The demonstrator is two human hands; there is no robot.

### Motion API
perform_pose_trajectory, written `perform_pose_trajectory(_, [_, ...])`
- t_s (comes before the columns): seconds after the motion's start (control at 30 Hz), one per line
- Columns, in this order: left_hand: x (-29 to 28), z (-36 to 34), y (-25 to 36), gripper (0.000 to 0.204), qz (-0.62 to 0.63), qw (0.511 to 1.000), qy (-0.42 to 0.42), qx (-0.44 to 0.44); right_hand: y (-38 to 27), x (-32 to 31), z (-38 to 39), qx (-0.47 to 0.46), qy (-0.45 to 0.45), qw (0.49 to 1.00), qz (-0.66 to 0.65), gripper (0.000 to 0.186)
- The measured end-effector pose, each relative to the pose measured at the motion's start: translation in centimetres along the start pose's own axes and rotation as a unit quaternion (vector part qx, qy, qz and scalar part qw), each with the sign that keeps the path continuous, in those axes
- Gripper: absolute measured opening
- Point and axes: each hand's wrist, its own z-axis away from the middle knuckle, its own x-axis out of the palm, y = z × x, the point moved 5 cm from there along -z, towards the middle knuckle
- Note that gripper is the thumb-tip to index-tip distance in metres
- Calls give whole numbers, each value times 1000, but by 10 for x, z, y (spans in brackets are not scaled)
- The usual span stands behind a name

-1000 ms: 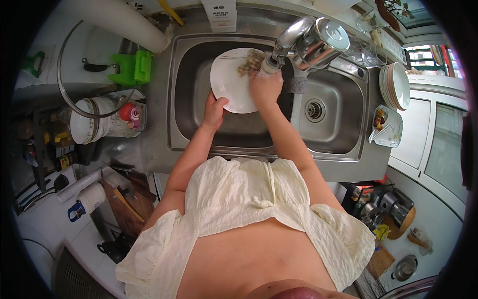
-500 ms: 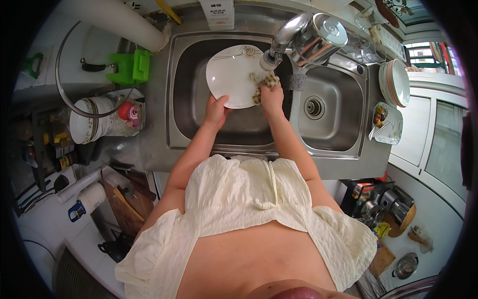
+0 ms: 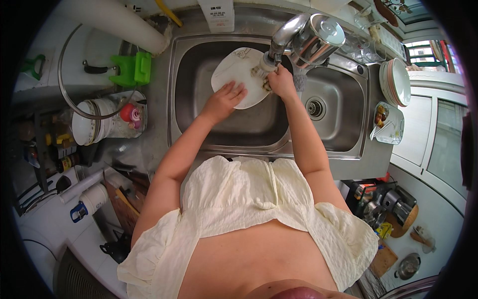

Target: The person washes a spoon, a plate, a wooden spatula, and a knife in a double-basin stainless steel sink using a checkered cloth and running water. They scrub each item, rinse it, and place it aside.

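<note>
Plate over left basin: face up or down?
Face up: floral print shows on the white plate, with the left hand across its near side.

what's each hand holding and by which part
Right hand: patterned cloth, at the white plate's right edge. Left hand: fingers on the plate's lower left, grip unclear.

We see soft light, brightest at the window (image 3: 422, 54) on our right. White shine sits on the metal can (image 3: 316, 45). The left shelf (image 3: 36, 139) is dim. Straight lines bend near the rim, and the corners are black.
</note>
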Motion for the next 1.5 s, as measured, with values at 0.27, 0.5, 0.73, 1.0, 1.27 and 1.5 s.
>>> perform_pose_trajectory(0.27, [9, -9, 15, 33, 284, 949, 28, -131, 11, 18, -11, 88, -7, 851, -518, 27])
perform_pose_trajectory(0.5, [36, -15, -3, 26, 663, 624, 172, -377, -5, 44, 11, 7, -82, 881, -466, 25])
perform_pose_trajectory(0.73, [19, -33, 8, 23, 735, 566, 138, -347, 14, 37, -15, -100, 162, 977, -94, 32])
perform_pose_trajectory(1.0, [23, -27, -21, 29, 710, 525, 214, -418, -21, 69, 15, -148, 1, 985, -92, 42])
perform_pose_trajectory(1.27, [20, -18, -24, 25, 714, 527, 201, -414, 17, 66, 7, -32, 17, 989, -146, 37])
perform_pose_trajectory(1.5, [19, -24, -22, 31, 715, 521, 216, -414, -10, 70, 5, -210, 89, 974, 12, 42])
